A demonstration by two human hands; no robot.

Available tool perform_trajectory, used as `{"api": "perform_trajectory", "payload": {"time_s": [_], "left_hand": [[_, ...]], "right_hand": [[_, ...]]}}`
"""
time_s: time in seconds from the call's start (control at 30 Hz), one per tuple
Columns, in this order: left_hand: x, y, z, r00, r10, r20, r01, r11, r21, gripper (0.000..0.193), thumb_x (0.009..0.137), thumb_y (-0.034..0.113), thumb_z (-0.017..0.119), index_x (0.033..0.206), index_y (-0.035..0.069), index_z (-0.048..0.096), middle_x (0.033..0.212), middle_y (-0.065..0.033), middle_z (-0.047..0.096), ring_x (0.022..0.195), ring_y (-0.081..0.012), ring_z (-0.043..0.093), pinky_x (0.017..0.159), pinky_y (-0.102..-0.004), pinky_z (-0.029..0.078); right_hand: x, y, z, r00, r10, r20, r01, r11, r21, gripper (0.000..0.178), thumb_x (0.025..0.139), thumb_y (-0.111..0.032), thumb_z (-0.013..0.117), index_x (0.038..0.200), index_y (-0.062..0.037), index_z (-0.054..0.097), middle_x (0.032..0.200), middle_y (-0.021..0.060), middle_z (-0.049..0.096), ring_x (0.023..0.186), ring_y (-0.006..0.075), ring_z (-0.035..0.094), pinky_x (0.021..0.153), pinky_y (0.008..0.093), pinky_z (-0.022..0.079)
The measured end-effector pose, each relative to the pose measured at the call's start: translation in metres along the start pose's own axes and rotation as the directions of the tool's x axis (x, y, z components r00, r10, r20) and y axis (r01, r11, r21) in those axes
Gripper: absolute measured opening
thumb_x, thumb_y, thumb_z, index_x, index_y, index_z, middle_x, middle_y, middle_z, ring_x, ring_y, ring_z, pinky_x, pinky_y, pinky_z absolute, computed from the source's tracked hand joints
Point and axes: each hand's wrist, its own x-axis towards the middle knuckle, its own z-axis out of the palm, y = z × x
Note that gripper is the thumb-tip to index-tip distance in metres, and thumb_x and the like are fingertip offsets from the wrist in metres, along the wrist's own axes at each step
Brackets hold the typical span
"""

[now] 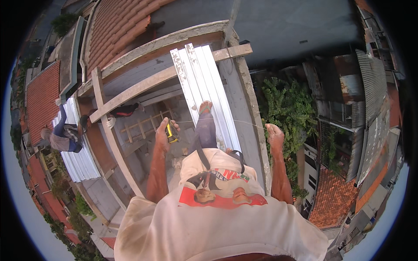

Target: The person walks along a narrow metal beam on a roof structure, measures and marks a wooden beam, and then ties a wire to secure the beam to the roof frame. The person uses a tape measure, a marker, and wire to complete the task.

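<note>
My left hand (163, 135) is closed round a yellow-and-black hand tool (173, 132), whose exact kind is partly hidden by my fingers. From near it a thin pale wire or string (244, 122) runs across in front of me to my right hand (274, 134). There my fingers are pinched together on the line, and a short length seems to trail below them. Both hands are held out in front of my body, well apart. Between them my bare foot (206, 107) rests on a ribbed metal roofing sheet (224, 108), which lies across a wooden beam (139, 89).
An open drop with a wooden ladder (141, 129) lies left of my foot. A concrete wall edge (249, 87) borders the right side, with trees (287, 104) below. One person (65, 138) crouches on another metal sheet (80, 163); a second person's gloved hand (111, 122) is near a beam.
</note>
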Motion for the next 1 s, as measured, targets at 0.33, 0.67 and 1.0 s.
{"api": "perform_trajectory", "payload": {"time_s": [0.33, 0.67, 1.0], "left_hand": [[0.107, 0.129, 0.048, 0.982, -0.138, 0.126, 0.11, 0.971, 0.21, 0.042, 0.105, 0.044, 0.058, 0.111, 0.003, 0.066, 0.091, -0.0095, 0.073, 0.083, -0.0209, 0.072, 0.071, -0.0319, 0.06], [0.195, 0.208, 0.108, 0.916, -0.294, 0.274, 0.239, 0.947, 0.216, 0.042, 0.106, 0.041, 0.056, 0.113, 0.0, 0.063, 0.107, -0.0176, 0.071, 0.089, -0.0245, 0.073, 0.077, -0.0387, 0.063], [0.331, 0.277, 0.198, 0.867, -0.457, 0.198, 0.299, 0.796, 0.527, 0.05, 0.105, 0.048, 0.055, 0.123, 0.001, 0.061, 0.117, -0.0194, 0.07, 0.09, -0.0279, 0.072, 0.07, -0.0419, 0.063]], "right_hand": [[0.096, -0.189, 0.154, 0.98, -0.12, 0.158, 0.106, 0.99, 0.093, 0.033, 0.097, -0.033, 0.077, 0.111, -0.0033, 0.078, 0.087, -0.0039, 0.067, 0.072, 0.005, 0.052, 0.061, 0.0243, 0.04], [0.16, -0.217, 0.217, 0.963, -0.04, 0.266, -0.004, 0.987, 0.163, 0.023, 0.097, -0.017, 0.072, 0.112, -0.0007, 0.076, 0.097, 0.0074, 0.075, 0.091, 0.013, 0.065, 0.083, 0.0295, 0.051], [0.214, -0.123, 0.148, 0.93, 0.327, -0.169, -0.238, 0.884, 0.402, 0.024, 0.098, -0.02, 0.073, 0.117, -0.0043, 0.076, 0.095, -0.0006, 0.071, 0.079, 0.0072, 0.058, 0.07, 0.0248, 0.044]]}}
